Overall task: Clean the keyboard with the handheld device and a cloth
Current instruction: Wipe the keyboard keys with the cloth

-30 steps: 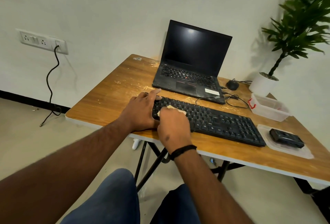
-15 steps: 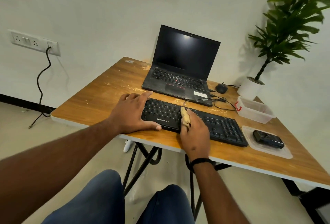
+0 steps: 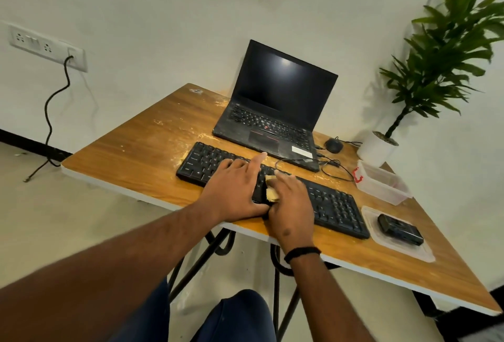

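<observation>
A black keyboard (image 3: 335,205) lies across the wooden table (image 3: 141,161). My left hand (image 3: 234,191) rests flat on the middle keys, fingers spread and thumb along the keyboard's front edge. My right hand (image 3: 291,202) lies just to the right of it and holds a small yellowish cloth (image 3: 271,193) against the keys; most of the cloth is hidden under the hand. A small black handheld device (image 3: 399,228) lies on a clear plastic lid (image 3: 420,251) at the right end of the table.
An open black laptop (image 3: 272,112) stands behind the keyboard, with a black mouse (image 3: 334,146) and cables to its right. A clear plastic box (image 3: 381,182) and a potted plant (image 3: 377,148) sit at the far right. Pale dust marks the tabletop.
My left hand has moved right from the keyboard's left end onto the middle keys. My right hand with the cloth has shifted right along the keyboard. The camera has turned left.
</observation>
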